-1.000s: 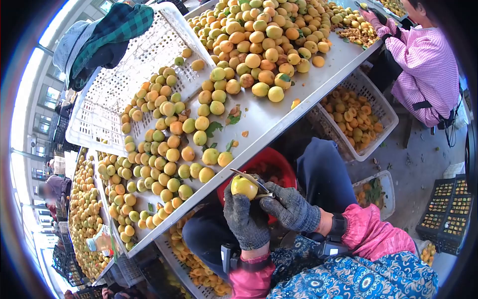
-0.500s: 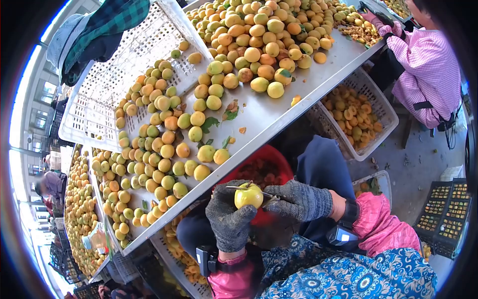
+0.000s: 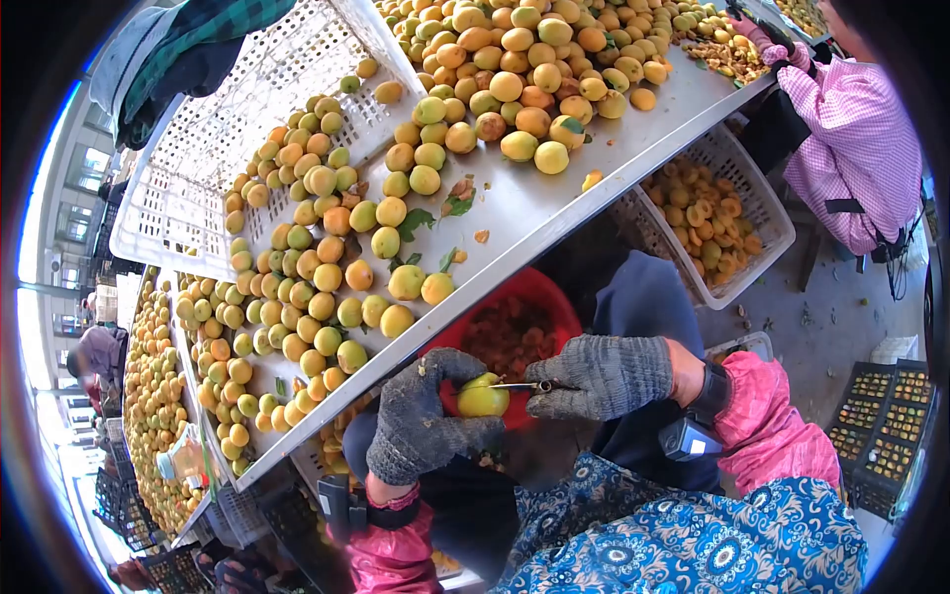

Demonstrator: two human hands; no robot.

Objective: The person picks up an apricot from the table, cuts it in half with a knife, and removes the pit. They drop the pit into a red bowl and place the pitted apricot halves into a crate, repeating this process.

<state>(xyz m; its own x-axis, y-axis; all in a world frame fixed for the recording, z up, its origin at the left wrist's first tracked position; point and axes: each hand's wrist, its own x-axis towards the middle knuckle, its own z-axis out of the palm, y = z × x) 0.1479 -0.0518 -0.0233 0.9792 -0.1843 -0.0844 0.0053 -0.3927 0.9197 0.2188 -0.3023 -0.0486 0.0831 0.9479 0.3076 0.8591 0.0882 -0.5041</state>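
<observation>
In a grey knit glove, my left hand (image 3: 421, 416) is closed around a yellow-green apricot (image 3: 483, 399), thumb below it and fingers behind. My right hand (image 3: 609, 378), gloved the same way, grips a small knife (image 3: 518, 385); its handle is mostly hidden in the fingers. The thin metal blade lies against the top right of the apricot. Both hands are above my lap, in front of a red basin (image 3: 566, 307) that contains brownish fruit scraps.
A metal table (image 3: 534, 228) carries heaps of apricots (image 3: 515, 89) and a tipped white crate (image 3: 178, 233). Halved apricots fill another crate (image 3: 727, 292) beneath its edge. A person in a checked pink shirt (image 3: 856, 148) works at right. Black trays (image 3: 881, 426) stand on the floor.
Both hands have shifted slightly, the left one down and leftward with the apricot. The knife blade has gone from lying across the apricot's top to its right side. More of the basin shows.
</observation>
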